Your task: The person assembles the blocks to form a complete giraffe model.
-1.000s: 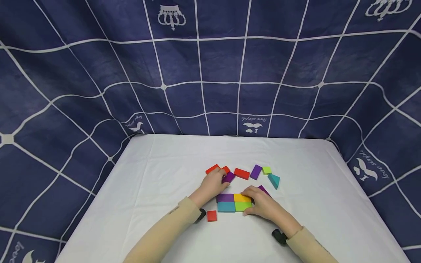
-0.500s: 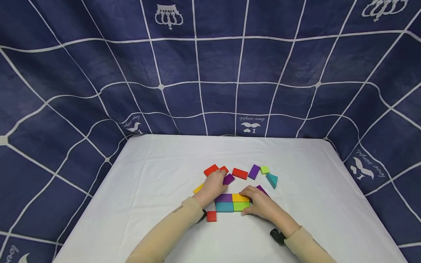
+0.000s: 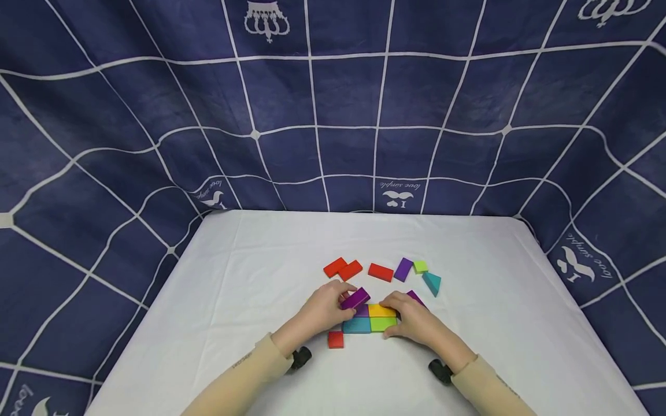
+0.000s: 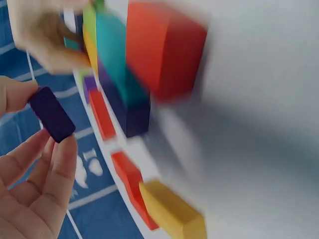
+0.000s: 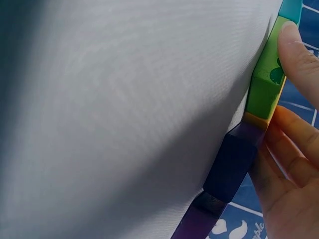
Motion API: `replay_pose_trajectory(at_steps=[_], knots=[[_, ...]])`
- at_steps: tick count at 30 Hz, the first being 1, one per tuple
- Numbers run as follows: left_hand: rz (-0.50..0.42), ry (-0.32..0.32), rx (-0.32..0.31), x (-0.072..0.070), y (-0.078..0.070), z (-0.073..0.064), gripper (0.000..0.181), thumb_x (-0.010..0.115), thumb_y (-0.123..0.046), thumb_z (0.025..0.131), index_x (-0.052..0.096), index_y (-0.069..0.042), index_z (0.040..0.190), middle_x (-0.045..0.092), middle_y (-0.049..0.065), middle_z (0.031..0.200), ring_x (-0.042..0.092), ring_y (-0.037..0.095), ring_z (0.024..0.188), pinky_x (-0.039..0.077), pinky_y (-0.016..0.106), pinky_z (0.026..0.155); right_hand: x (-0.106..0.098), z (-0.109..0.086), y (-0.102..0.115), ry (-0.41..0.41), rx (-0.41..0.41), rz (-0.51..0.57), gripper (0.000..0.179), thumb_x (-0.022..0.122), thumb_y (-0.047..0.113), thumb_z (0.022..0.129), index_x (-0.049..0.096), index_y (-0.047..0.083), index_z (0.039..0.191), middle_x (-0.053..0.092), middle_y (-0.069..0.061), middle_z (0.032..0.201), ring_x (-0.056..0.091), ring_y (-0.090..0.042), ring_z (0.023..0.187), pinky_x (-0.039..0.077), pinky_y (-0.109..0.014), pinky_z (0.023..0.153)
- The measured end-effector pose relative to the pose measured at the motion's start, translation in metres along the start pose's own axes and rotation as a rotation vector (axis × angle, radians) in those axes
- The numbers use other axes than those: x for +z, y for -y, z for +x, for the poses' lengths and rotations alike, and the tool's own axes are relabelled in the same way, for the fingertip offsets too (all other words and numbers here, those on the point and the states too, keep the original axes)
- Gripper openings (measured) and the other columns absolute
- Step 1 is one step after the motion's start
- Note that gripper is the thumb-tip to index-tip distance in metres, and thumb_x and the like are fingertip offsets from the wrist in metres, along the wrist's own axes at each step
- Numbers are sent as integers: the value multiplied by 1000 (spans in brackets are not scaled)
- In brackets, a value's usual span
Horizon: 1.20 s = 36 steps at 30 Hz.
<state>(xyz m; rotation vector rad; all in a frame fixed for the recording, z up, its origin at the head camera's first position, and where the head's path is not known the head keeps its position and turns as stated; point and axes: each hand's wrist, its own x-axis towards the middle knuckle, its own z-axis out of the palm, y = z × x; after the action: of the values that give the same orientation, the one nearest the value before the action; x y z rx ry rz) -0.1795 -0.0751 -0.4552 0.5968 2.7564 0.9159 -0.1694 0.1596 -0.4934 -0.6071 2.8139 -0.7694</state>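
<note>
We see a person's L hand (image 3: pixel 324 306) pinching a dk purple block (image 3: pixel 356 298) betw. thumb & fingertips; L wrist cam shows it clear of the other blocks, tilted. In head view it's over the L end of a tight 2x2 set, partly covering the purple set block (image 3: pixel 362 311).

Set, as we see it from the head: purple back L, yellow set block (image 3: pixel 381 311) back R, teal set block (image 3: pixel 356 325) front L, green set block (image 3: pixel 383 325) front R, sides touching. R hand (image 3: pixel 411 318) is at the set's R end, thumb on green, fingers curled round to yellow, so we'd call it gripping that pair. R wrist cam gives us a dk block (image 5: pixel 233 162) just beyond that end, by the fingers; can't tell if they touch it. Purple block in back of R hand (image 3: pixel 415 298) is partly hidden.

Loose stuff: red square block (image 3: pixel 335 340) just front-L of teal; contact unclear. Back row L to R, approx.: two red blocks (image 3: pixel 351 270) v. close together, a red oblong (image 3: pixel 381 272), purple oblong (image 3: pixel 403 270), lime block (image 3: pixel 420 267), teal triangle (image 3: pixel 431 283). L wrist view also gives us a yellow loose block (image 4: pixel 172 211) near a red one. All on white cloth (image 3: pixel 260 248), w/ navy curtain (image 3: pixel 343 156) behind.
</note>
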Motion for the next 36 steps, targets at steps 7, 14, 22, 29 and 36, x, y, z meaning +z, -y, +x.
replay_pose_trajectory(at_steps=[7,14,22,29,36], knots=[[-3,166,87,13,-3,-38,35,83,-21,78,69,-14,109,61,-11,89,54,1,79,49,15,72,0,0,0,-6,-9,-3,59,89,28,71,67,8,122,65,-2,118,61,-21,112,51,-41,100],[130,218,180,26,-1,-54,30,84,-20,77,71,-18,105,63,-12,92,52,-2,80,49,15,73,1,0,0,-4,-10,-7,59,89,27,71,67,7,122,65,-2,117,61,-21,111,52,-41,100],[372,207,487,34,0,-60,26,77,-12,85,75,-20,109,68,-12,101,60,0,96,49,13,87,2,-1,0,-11,-11,-12,59,89,27,71,67,7,122,65,-3,118,61,-21,110,52,-41,99],[378,216,525,36,-3,-58,35,68,2,86,74,-25,108,69,-14,106,59,2,107,48,14,92,1,0,-1,-13,-13,-16,60,89,27,70,67,7,123,65,-3,117,61,-20,109,52,-41,99],[312,165,488,37,3,-56,34,63,3,88,73,-22,109,67,-8,115,58,7,110,50,17,93,0,0,-1,-9,-18,-16,60,89,28,71,67,7,123,65,-3,117,61,-21,110,52,-41,99]])
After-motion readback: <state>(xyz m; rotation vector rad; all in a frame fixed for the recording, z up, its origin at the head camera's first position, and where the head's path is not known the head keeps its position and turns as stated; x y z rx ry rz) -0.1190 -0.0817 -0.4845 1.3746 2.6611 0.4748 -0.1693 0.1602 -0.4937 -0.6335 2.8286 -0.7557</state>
